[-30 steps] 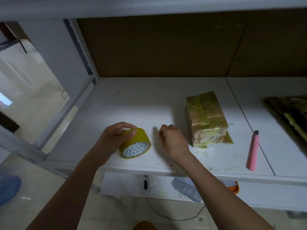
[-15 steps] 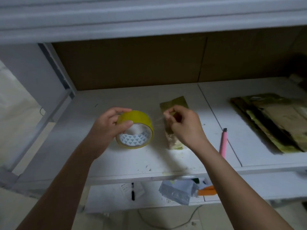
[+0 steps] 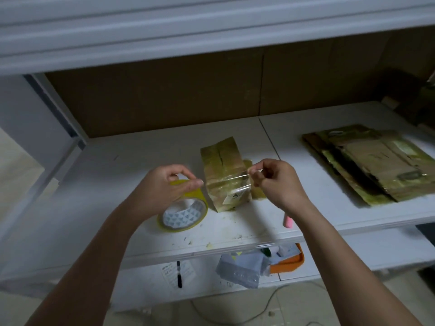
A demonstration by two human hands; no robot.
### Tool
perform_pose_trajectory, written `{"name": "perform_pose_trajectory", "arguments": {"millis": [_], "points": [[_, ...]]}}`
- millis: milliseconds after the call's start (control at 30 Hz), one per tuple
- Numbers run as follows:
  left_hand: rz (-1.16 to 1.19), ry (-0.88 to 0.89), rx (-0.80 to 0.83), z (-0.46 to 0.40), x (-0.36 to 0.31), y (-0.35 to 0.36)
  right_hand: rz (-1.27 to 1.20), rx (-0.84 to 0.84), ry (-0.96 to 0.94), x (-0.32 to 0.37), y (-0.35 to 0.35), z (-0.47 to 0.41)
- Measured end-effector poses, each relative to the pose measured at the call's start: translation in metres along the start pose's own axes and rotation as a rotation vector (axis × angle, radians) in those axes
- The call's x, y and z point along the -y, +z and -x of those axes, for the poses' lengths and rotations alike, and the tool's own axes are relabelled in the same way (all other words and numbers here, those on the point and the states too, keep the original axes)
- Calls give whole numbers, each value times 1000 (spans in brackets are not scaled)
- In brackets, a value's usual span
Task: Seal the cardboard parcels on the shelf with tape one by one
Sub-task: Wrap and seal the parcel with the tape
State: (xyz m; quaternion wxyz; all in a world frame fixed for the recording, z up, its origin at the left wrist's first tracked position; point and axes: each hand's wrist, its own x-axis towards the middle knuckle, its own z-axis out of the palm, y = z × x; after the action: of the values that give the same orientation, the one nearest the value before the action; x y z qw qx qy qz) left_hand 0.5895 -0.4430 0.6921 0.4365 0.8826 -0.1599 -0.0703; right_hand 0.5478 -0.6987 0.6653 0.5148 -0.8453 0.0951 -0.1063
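white shelf [image 3: 98,184], hands stretching tape [image 3: 226,182] over parcel [image 3: 223,161]

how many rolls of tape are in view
1: the yellow roll of clear tape, gripped by the left hand at the white shelf front; others may be hidden.

White shelf [image 3: 317,142] with brown back panel [image 3: 179,90] above pale tiled floor [image 3: 235,311]

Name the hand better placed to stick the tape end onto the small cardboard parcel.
Right hand: it pinches the clear tape strip stretched over the small taped cardboard parcel. Left hand grips the yellow tape roll.
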Motion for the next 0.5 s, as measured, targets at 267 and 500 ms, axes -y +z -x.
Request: {"name": "perform_pose_trajectory", "arguments": {"millis": [267, 500], "points": [[-386, -50, -60, -10, 9, 23, 25, -20, -43, -17, -1, -11], [-393, -78, -9, -22, 17, 34, 11, -3, -13, -36, 4, -24]]}}
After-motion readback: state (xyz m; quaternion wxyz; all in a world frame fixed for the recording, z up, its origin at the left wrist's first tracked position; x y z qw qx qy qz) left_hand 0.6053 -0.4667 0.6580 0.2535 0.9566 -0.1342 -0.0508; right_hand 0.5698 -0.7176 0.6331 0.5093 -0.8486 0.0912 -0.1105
